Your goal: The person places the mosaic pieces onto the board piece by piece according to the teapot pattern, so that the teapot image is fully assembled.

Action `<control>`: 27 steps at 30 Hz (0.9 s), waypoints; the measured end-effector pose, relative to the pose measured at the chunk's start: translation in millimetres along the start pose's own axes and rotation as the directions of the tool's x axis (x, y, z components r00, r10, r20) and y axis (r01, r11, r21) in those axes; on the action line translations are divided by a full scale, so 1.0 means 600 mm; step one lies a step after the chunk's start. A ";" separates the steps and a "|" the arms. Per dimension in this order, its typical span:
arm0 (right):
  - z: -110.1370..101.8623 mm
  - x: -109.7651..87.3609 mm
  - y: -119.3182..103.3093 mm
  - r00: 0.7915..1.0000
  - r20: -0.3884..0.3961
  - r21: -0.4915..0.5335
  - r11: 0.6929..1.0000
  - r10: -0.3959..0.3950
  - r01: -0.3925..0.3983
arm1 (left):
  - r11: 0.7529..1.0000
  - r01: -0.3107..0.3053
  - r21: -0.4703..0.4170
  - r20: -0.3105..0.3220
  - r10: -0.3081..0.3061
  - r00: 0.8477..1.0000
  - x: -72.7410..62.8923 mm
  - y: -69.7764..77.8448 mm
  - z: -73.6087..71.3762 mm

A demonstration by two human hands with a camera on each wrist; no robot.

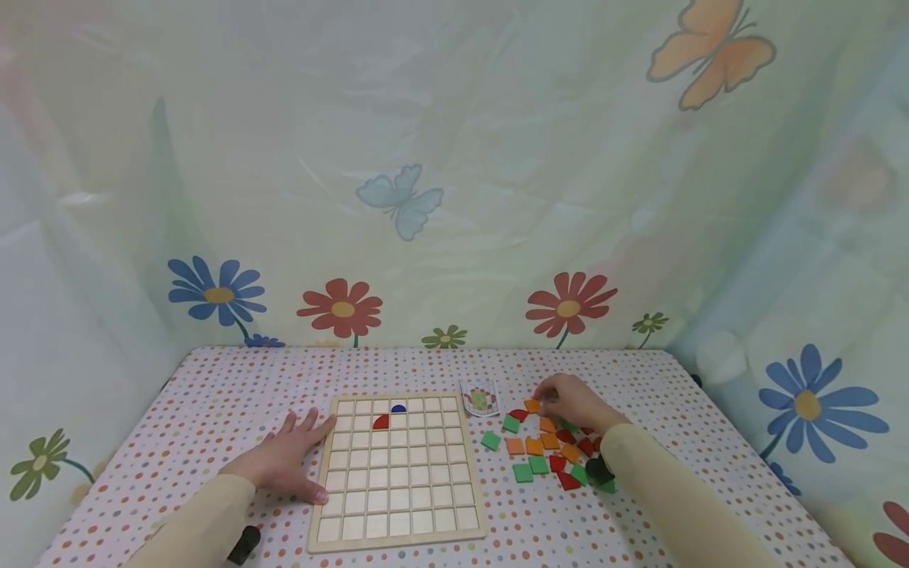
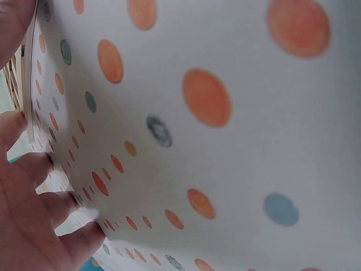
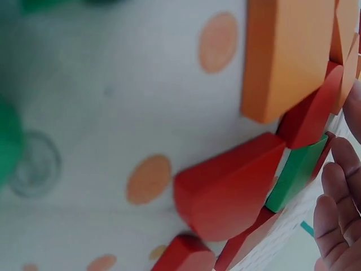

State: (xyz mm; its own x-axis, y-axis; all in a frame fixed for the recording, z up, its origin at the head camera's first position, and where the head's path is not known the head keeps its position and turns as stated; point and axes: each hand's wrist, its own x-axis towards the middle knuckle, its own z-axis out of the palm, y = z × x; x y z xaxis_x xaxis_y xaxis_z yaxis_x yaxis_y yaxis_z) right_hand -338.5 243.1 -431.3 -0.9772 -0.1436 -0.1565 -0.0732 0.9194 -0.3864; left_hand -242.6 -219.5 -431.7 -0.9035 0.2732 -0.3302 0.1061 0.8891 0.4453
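A wooden grid board lies on the table, with a red quarter-round piece and a blue rounded piece in its upper cells. My left hand spreads its fingers at the board's left edge, thumb and index finger touching the frame. The left wrist view shows part of that hand and the board's side. Over the loose pieces, my right hand pinches an orange square tile between thumb and index finger. In the right wrist view the fingers show at the right edge; that tile's grip is hidden there.
Loose green tiles, orange tiles and red rounded pieces lie right of the board. A small pattern card stands beside the board's upper right corner. A flowered curtain hangs behind the dotted table.
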 end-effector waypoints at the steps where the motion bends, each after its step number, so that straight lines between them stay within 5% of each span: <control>1: 0.000 -0.001 0.000 1.000 0.000 0.007 1.000 0.007 -0.007 | 1.000 0.001 -0.005 0.002 -0.001 1.000 0.000 0.000 0.000; 8: -0.014 -0.019 -0.022 1.000 -0.024 0.015 1.000 0.013 -0.013 | 1.000 -0.002 0.006 -0.006 0.002 1.000 -0.002 0.000 0.000; 16: -0.017 -0.032 -0.097 0.993 -0.014 -0.013 0.993 -0.120 0.120 | 1.000 -0.005 0.006 -0.005 0.005 1.000 -0.005 0.001 -0.004; 27: 0.032 -0.024 -0.221 0.955 0.068 0.007 0.958 -0.287 0.288 | 0.999 -0.036 -0.016 -0.001 0.036 0.999 -0.005 -0.004 -0.003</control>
State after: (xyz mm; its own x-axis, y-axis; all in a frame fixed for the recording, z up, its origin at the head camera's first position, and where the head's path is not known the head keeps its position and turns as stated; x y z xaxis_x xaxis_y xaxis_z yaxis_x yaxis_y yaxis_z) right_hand -311.1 116.2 -395.6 -0.8990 -0.4263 -0.1002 -0.3498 0.8367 -0.4213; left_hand -240.9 -223.0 -430.3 -0.8995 0.3044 -0.3134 0.1318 0.8730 0.4696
